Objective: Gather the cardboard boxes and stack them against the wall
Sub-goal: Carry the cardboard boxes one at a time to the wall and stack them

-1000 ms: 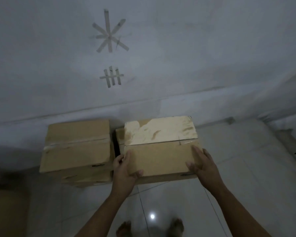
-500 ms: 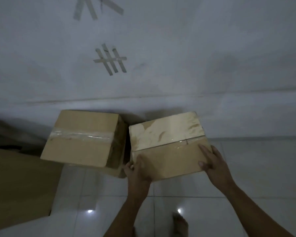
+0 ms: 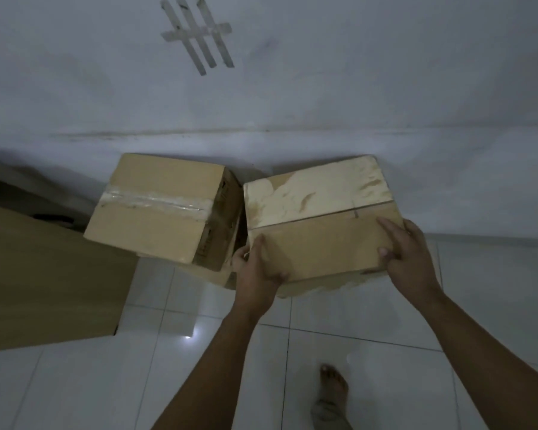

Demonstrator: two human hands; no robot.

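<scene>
Glossy box [image 3: 317, 200] beside taped box [image 3: 156, 218], both near wall [image 3: 354, 88]; big carton [image 3: 44, 274] left

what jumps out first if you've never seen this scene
The left hand and right hand grip a shiny-topped cardboard box at centre, near the wall. A second box with a clear tape seam sits just to its left, and crossed tape strips mark the wall above.
</scene>
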